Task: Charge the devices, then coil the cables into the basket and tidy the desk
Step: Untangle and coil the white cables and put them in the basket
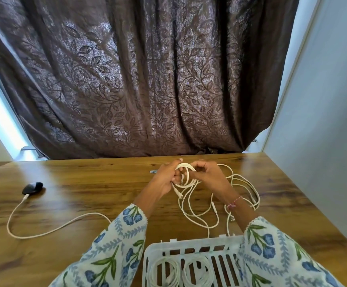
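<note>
- Brown leaf-patterned curtain hangs behind the wooden table, closing its far edge.
- Beyond the white basket, left hand and right hand both grip a coiled white cable; loose loops trail right.
- Two coils lie inside the basket.
- Far left of the basket, a black device sits plugged into another cable.

A single wide-angle view came from a camera worn on the person's head, looking forward and down over a wooden desk. It sat close above the forearms, whose sleeves filled the bottom edge. The left hand and right hand met near the frame's centre, low down. Beyond the hands hung a dark curtain, filling the upper half. Just nearer than the hands, a white basket was cut off by the bottom edge.
</note>
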